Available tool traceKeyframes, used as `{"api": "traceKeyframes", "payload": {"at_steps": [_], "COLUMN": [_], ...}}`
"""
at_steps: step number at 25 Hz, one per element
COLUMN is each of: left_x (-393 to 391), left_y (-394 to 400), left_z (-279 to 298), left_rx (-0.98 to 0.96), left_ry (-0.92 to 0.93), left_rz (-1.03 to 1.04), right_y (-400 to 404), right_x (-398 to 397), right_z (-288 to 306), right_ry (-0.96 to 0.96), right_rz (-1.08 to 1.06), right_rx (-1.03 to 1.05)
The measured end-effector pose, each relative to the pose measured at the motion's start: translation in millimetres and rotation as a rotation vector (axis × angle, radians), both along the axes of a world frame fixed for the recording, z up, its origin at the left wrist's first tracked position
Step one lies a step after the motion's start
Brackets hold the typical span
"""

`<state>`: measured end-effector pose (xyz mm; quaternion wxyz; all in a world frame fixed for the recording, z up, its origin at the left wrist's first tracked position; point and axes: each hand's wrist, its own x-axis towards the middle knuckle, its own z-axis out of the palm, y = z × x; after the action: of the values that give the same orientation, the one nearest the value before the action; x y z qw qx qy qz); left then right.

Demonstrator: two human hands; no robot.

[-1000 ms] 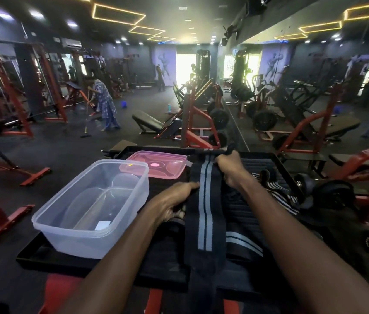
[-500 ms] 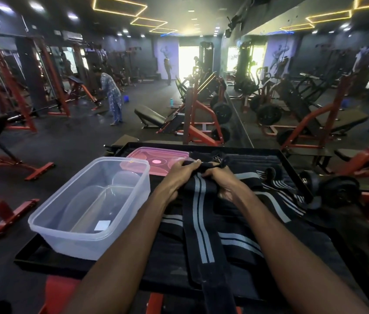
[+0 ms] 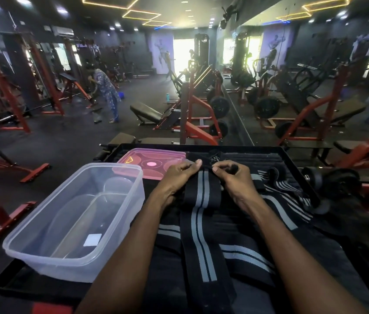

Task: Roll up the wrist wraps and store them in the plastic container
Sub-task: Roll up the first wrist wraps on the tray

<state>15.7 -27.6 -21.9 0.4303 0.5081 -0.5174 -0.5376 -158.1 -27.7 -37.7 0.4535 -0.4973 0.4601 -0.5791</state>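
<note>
Left hand and right hand pinch the wrap's far end mid-tray; the container sits at the tray's left edge.

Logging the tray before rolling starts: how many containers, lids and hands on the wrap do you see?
Clear plastic container: 1, empty
Pink lid: 1
Hands pinching the striped wrist wrap: 2, left hand and right hand
Total: 4

Tray: wraps heaped; left hand, right hand pinch far end of striped wrap | clear container left; pink lid behind
</note>
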Motion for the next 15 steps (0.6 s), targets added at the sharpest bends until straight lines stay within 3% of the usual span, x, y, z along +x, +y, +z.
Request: {"api": "traceKeyframes", "payload": {"at_steps": [4,9,15], "left_x": [-2,3,3], "left_y": [-1,-1,-4], "left_z": [-9,-16,-21], "left_rx": [-0.176,-0.217,-0.262], "left_ry": [-0.025,-0.093,-0.029], "left_rz": [0.11,0.034,0.034], "right_y": [0,-2,1], "right_x": [-1,-1,1], "right_z": [2,-4,-2], "right_ry": [0.058,0.27,0.307], "right_rz": [0.01,0.032,0.058], "right_rx": [-0.02,-0.129,-0.233]}}
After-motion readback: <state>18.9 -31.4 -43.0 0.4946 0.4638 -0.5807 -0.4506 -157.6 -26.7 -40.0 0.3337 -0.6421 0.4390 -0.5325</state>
